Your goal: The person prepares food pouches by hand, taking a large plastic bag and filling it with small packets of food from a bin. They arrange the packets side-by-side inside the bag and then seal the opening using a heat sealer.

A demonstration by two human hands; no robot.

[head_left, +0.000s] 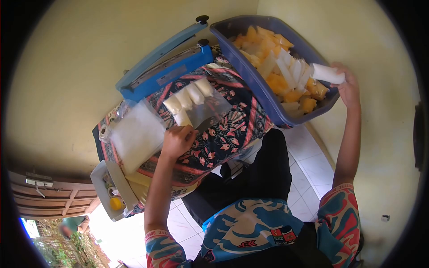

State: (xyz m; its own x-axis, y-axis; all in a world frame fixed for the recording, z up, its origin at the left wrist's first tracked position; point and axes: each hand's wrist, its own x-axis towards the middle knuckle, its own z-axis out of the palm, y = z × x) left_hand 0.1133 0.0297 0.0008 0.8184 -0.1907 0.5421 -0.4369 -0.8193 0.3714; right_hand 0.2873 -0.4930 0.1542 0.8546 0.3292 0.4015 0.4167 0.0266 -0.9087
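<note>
My right hand (348, 85) is closed on one end of a white cylindrical packet (328, 73), held over the right rim of the blue plastic tub (250, 89). Inside the tub lie many white and orange-yellow filled packets (278, 82). On the patterned cloth, my left hand (179, 141) curls its fingers at the near end of a small white packet (182, 118). Several cream-white filled packets (190, 95) lie in a row just beyond it, on a clear plastic bag (216, 106). My left fingertips are partly hidden.
A blue bag sealer (167, 73) with its arm raised stands at the back. Left of my left hand are a stack of clear plastic bags (138, 134), a tape roll (104, 132) and a white container (102, 185). A person (75, 224) is outside the doorway.
</note>
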